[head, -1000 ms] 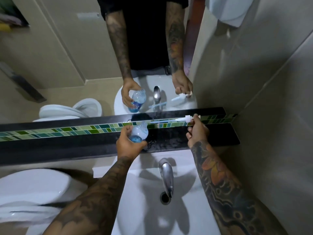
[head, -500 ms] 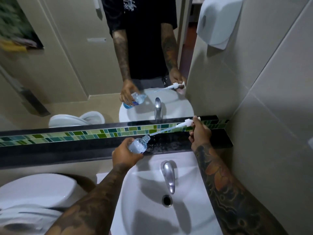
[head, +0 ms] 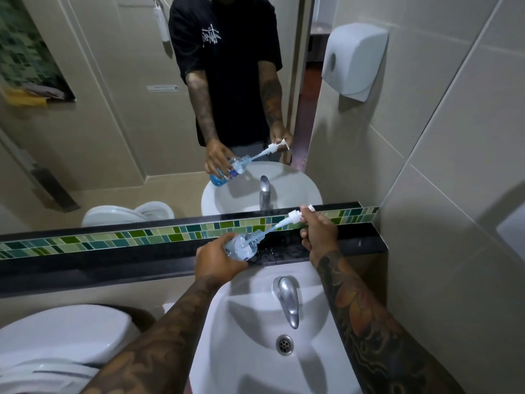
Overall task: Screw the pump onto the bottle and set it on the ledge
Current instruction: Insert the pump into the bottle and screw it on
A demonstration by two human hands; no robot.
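Note:
My left hand [head: 217, 261] grips a clear plastic bottle [head: 243, 245] with blue liquid, tilted with its mouth pointing up and to the right, just over the black ledge [head: 366, 241]. My right hand [head: 319, 234] pinches the white pump [head: 295, 216] by its head, above the ledge to the right. The pump's thin dip tube runs down-left into the bottle's mouth. The collar stays well clear of the neck. The mirror behind repeats both hands and the bottle.
A white sink [head: 247, 331] with a chrome tap [head: 287, 297] lies directly below my hands. A toilet [head: 56, 336] stands at lower left. A green mosaic strip [head: 99, 240] backs the ledge. A white dispenser [head: 355, 61] hangs on the right tiled wall.
The bottle has tilted toward the pump and the dip tube's tip has gone into its mouth. The view has lifted, showing more of the mirror.

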